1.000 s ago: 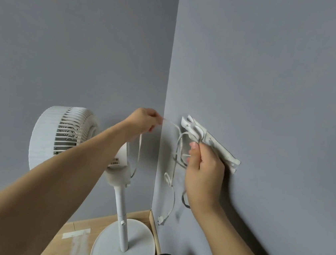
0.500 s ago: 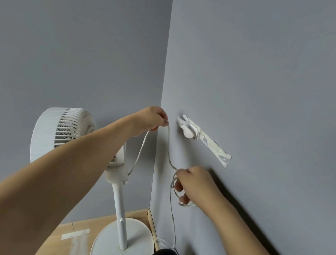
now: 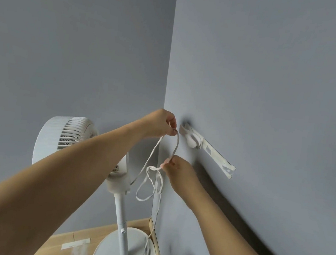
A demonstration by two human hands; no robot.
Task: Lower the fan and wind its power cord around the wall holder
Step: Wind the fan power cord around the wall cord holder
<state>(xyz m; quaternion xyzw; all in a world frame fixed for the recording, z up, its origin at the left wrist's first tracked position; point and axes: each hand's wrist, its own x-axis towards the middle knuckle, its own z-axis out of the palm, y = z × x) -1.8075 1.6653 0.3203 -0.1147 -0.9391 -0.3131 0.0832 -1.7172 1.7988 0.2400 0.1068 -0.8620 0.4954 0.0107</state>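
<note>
Both hands (image 3: 159, 124) (image 3: 176, 168) raised, pinched

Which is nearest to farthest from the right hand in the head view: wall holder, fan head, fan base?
From the right hand:
1. wall holder, just above and right of it, on the right-hand wall.
2. fan head, off to the left, behind the left forearm.
3. fan base, well below on the floor, at the foot of the pole.

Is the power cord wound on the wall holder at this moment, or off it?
Off it. The wall holder is bare; the power cord hangs in loose loops, pinched by the left hand and right hand.
</note>
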